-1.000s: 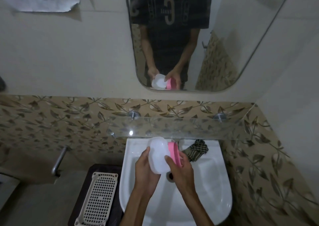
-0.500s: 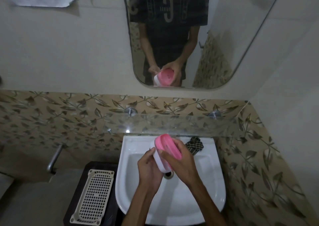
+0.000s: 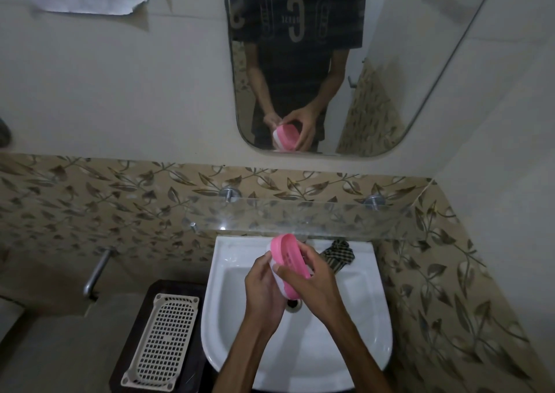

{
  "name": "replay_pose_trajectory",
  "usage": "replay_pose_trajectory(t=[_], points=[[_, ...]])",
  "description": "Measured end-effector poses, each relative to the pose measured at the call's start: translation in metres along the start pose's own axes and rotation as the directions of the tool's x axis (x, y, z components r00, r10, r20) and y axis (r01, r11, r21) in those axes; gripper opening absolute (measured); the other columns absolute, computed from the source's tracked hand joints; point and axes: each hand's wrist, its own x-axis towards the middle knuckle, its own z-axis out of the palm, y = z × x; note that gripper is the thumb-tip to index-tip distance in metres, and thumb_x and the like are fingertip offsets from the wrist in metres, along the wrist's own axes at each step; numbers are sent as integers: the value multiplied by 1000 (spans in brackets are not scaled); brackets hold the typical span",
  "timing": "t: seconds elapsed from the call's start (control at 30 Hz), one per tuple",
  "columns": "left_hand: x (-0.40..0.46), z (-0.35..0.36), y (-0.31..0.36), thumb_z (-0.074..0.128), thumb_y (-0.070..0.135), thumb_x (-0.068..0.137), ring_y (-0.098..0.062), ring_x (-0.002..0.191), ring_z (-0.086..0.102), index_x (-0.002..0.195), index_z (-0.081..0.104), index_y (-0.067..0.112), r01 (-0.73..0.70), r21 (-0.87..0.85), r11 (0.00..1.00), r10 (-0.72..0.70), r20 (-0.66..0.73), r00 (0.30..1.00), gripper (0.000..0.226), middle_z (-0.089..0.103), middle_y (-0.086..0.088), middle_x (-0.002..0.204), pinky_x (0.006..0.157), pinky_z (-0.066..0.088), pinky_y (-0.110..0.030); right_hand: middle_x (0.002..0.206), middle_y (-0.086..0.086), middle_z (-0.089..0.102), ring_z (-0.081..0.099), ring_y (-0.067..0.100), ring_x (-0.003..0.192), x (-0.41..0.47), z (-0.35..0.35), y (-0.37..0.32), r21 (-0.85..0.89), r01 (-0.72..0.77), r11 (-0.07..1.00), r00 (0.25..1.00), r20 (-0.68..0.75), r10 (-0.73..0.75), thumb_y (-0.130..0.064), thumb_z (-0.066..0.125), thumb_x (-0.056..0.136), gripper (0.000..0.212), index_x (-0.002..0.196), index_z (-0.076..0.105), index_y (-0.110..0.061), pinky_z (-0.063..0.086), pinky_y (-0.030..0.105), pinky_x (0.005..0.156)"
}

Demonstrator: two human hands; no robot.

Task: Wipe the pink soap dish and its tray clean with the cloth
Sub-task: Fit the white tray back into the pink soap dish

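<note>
Pink soap dish (image 3: 289,260) held over white sink (image 3: 354,326), centre of frame, tilted on edge, slotted face toward camera. White tray (image 3: 275,275) pressed against its left side, mostly hidden. Left hand (image 3: 262,287) curled round tray from left. Right hand (image 3: 315,275) grips dish, thumb across lower rim, fingers wrapped over far edge. Checked cloth (image 3: 338,256) lies bunched on sink's back ledge, just right of hands, untouched. Glass shelf (image 3: 300,217) above sink. Perforated basket (image 3: 162,341) lower left. Mirror (image 3: 390,62) reflects both hands with dish.
</note>
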Motion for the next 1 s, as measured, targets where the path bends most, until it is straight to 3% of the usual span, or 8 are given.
replay_pose_trajectory(t=[0.1, 0.2, 0.3, 0.5, 0.6, 0.77, 0.87, 1.0], points=[[-1, -2, 0, 58, 39, 94, -31, 100, 74, 117, 76, 3, 12, 12, 1000, -12, 14, 1000, 46, 74, -20, 109, 83, 60, -41, 104, -49, 59, 59, -21, 99, -1, -1, -3, -50, 17, 999, 1000, 1, -17, -58, 87, 65, 56, 102, 51, -80, 51, 3, 62], [-2, -3, 0, 58, 55, 96, -34, 117, 70, 130, 71, 7, 66, 26, 997, -66, -2, 998, 60, 71, -22, 128, 95, 57, -45, 103, -51, 56, 60, -19, 96, 0, -1, -4, -160, 18, 987, 1000, -9, -19, -63, 85, 63, 59, 100, 45, -84, 50, 4, 57], [3, -3, 0, 70, 45, 93, -36, 116, 70, 132, 68, 5, 52, 83, 995, -47, -62, 997, 56, 70, -24, 128, 89, 58, -45, 102, -41, 58, 61, -13, 92, 0, 3, 3, -337, 82, 938, 993, -51, -105, -66, 81, 62, 57, 102, 44, -80, 51, 8, 63], [7, -11, 6, 69, 38, 90, -29, 102, 75, 119, 77, 8, 105, 151, 983, -97, -58, 994, 42, 73, -21, 116, 82, 60, -43, 120, -14, 62, 59, 8, 113, -1, -6, 22, -494, 142, 858, 988, 21, -151, -65, 76, 66, 77, 135, 56, -37, 55, 32, 98], [9, -10, 5, 66, 29, 93, -36, 106, 72, 120, 74, 1, 62, 10, 998, -61, -90, 994, 40, 71, -25, 119, 87, 59, -50, 131, -12, 59, 56, 6, 120, -6, -15, 24, -372, 126, 920, 988, -38, -151, -64, 82, 73, 91, 150, 47, -29, 54, 31, 100], [16, 16, 5, 50, 14, 106, -39, 120, 64, 138, 58, 6, -70, -94, 993, 59, -119, 991, 34, 69, -24, 125, 91, 58, -58, 116, -12, 71, 70, 3, 104, -4, -30, 24, -6, 83, 997, 934, -347, -80, -29, 78, 93, 51, 139, 58, -29, 60, 18, 80], [21, 35, 4, 47, 12, 107, -34, 123, 62, 146, 53, 13, -129, 27, 991, 131, -119, 984, 39, 66, -20, 129, 92, 59, -51, 109, -13, 75, 73, 0, 99, 10, -37, 18, 130, 106, 986, 915, -401, -46, -18, 79, 92, 39, 128, 66, -27, 60, 17, 76], [43, 42, 12, 44, 19, 108, -27, 116, 66, 137, 63, 17, -201, 459, 865, 292, -134, 947, 35, 72, -14, 123, 88, 60, -41, 102, -14, 78, 75, -1, 94, 46, -51, 11, 200, 109, 974, 893, -450, -7, -18, 76, 94, 24, 119, 76, -22, 62, 18, 76]])
